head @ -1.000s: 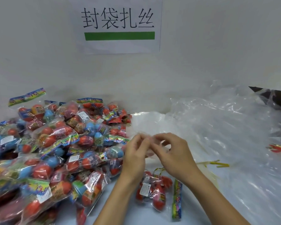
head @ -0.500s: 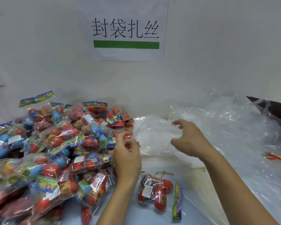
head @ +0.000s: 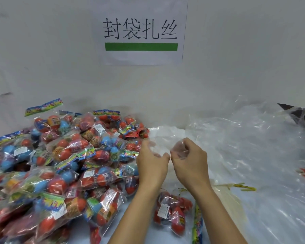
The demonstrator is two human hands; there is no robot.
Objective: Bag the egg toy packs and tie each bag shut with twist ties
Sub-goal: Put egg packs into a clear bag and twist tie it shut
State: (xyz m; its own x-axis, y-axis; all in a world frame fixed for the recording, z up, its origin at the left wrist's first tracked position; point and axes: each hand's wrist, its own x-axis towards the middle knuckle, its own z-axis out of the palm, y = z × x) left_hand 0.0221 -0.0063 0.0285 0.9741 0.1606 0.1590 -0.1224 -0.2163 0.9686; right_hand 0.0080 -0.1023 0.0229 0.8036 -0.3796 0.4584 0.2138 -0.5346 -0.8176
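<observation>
Both hands are up in front of me, close together over the counter [head: 139, 233]. My left hand [head: 152, 163] has its fingers curled and is pinching a thin clear bag [head: 163, 147] by one edge; my right hand [head: 189, 160] is curled too, with crinkly film bunched between thumb and fingertips. The bag is so see-through that I honestly can't tell where its edges run or whether its mouth is apart.

Materials: everything here is glossy plastic. To my left sits a big heap of egg toy packs [head: 63, 164], smooth red, blue and orange eggs in shiny wrappers with colourful printed header strips and little white labels. The heap is cut off at the left and bottom edges. One egg pack [head: 173, 213] lies on its own just below my wrists, partly hidden by my forearms. On the right there's a wrinkled pile of clear bags [head: 253, 147], all glare and folds, so no counting them. Thin yellow twist ties [head: 243, 186] lie near my right forearm, half under film.

On the wall hangs a paper sign [head: 141, 30] with black characters and a green bar.
</observation>
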